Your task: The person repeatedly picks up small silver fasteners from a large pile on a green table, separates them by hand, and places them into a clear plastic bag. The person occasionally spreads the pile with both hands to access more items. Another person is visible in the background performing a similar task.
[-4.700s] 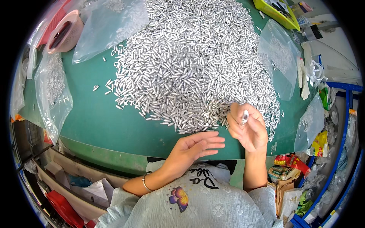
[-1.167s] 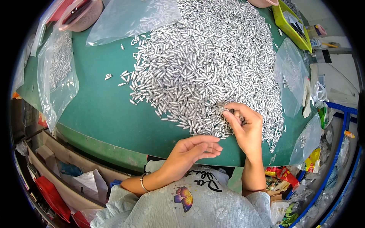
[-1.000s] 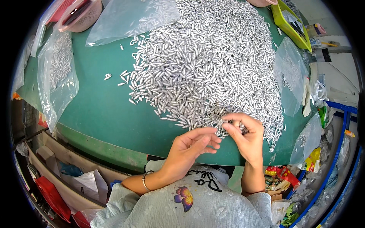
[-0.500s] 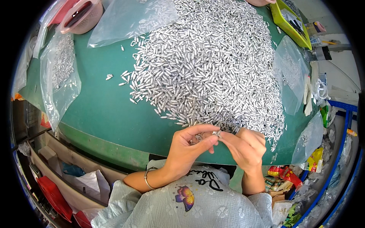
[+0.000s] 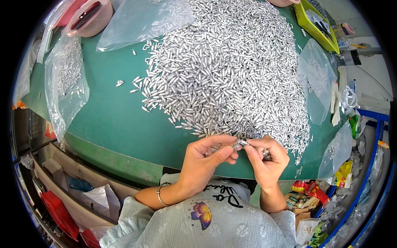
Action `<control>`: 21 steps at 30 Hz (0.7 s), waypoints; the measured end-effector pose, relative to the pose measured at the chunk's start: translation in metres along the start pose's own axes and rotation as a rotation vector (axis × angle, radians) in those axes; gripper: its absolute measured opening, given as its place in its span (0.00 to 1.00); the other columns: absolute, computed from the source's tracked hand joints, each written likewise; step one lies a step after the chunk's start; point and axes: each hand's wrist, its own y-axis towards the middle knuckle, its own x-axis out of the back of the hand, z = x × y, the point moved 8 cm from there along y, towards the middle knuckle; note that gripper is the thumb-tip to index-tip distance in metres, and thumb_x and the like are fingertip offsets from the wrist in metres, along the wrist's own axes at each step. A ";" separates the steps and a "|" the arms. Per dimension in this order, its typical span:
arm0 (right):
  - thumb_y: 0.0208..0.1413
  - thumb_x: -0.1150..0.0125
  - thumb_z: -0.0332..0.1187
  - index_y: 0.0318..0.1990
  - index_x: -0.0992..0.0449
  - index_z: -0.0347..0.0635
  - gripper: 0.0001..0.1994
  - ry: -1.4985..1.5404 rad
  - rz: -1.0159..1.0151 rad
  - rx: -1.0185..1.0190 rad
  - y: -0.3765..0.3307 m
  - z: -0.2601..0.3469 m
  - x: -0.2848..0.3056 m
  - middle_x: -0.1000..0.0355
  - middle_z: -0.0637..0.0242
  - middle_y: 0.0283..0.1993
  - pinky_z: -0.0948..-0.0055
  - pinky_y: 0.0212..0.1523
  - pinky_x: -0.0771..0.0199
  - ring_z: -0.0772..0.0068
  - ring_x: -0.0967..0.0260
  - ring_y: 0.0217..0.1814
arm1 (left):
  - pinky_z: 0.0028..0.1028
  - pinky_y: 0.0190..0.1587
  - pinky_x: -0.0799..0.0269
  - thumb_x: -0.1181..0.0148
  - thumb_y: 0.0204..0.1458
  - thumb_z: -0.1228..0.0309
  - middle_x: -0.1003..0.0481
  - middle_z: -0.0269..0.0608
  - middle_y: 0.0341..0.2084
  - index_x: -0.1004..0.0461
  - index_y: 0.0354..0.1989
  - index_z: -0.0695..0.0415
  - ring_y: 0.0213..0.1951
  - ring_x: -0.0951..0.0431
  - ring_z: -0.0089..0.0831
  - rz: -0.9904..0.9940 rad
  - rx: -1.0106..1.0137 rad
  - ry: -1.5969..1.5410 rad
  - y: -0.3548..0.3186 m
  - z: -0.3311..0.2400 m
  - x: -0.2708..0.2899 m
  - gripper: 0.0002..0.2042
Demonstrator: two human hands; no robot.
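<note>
At the table's near edge, my left hand [image 5: 204,161] pinches small silver metal parts [image 5: 238,145] between thumb and forefinger. More silver pieces sit in the curl of its fingers. My right hand [image 5: 269,163] meets it, thumb and forefinger closed on a small silver part [image 5: 243,142] that touches those in the left fingertips. Further metal pieces [image 5: 266,155] show inside the right hand's bent fingers. Just beyond both hands spreads a large pile of small bullet-shaped silver parts [image 5: 223,74], with some clasp-like hooks among them.
Clear plastic bags [image 5: 66,91] holding similar parts lie at the left, with others at the back and right. A pink basket [image 5: 93,22] stands far left, a yellow-green tray [image 5: 308,18] far right. Drawers are below left; a blue-framed rack [image 5: 359,182] of packages is at right.
My right hand has turned and drawn slightly apart from the left, uncovering the pieces in its curled fingers and the part at its fingertips. My left hand has barely moved.
</note>
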 end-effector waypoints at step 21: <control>0.44 0.37 0.17 0.36 0.21 0.36 0.10 0.066 0.125 -0.065 0.001 -0.004 -0.011 0.32 0.70 0.21 0.84 0.20 0.45 0.85 0.44 0.19 | 0.20 0.38 0.27 0.41 0.51 0.79 0.23 0.42 0.33 0.26 0.44 0.66 0.34 0.23 0.23 -0.011 0.034 -0.074 0.000 0.001 -0.003 0.12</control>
